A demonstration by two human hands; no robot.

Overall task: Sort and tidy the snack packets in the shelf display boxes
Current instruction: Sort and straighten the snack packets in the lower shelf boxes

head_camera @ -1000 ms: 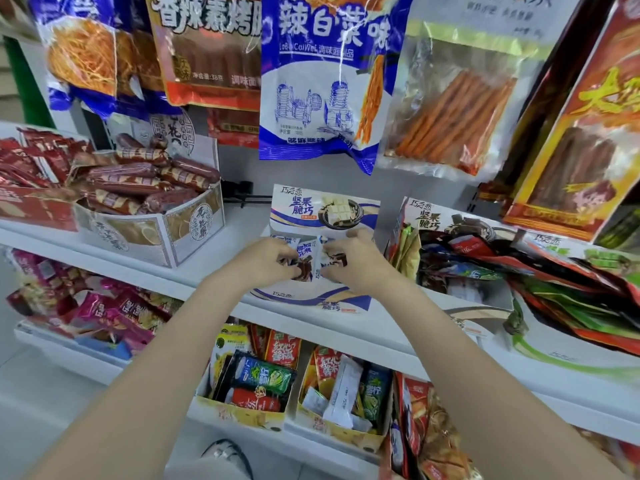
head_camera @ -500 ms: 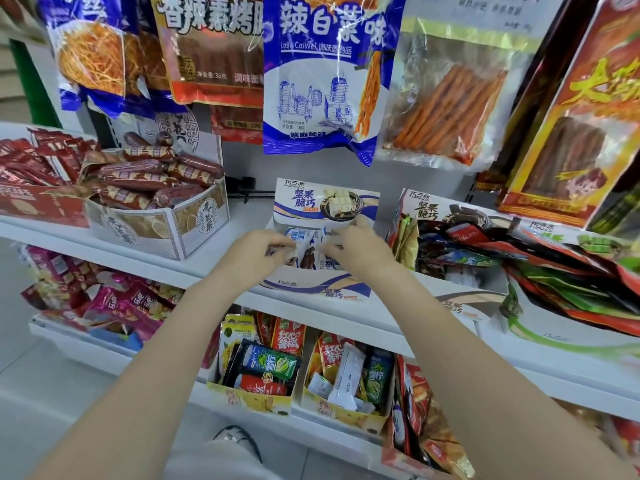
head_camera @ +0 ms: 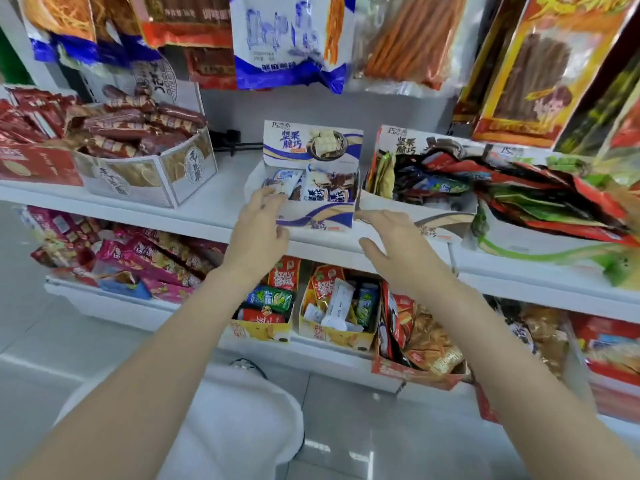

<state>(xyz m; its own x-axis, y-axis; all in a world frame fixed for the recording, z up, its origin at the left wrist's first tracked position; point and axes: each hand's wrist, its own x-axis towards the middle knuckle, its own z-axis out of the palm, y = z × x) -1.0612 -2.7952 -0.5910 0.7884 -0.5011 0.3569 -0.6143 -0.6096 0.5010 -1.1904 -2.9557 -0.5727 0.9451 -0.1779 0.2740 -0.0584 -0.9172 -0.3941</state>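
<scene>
**Hands flank the blue-and-white snack box**

At 9 o'clock on the shelf [head_camera: 214, 206], a sausage box [head_camera: 145, 168] sits piled high. At centre, the left hand [head_camera: 258, 233] is open, fingers curled on the left front corner of the blue-and-white display box [head_camera: 311, 216] — likely to steady or square it. Its snack packets [head_camera: 311, 188] stand upright inside, so labels face out. At 3 o'clock of the box, the right hand [head_camera: 394, 244] hovers open, gripping nothing — beside the jumbled neighbouring box [head_camera: 433, 209].
</scene>
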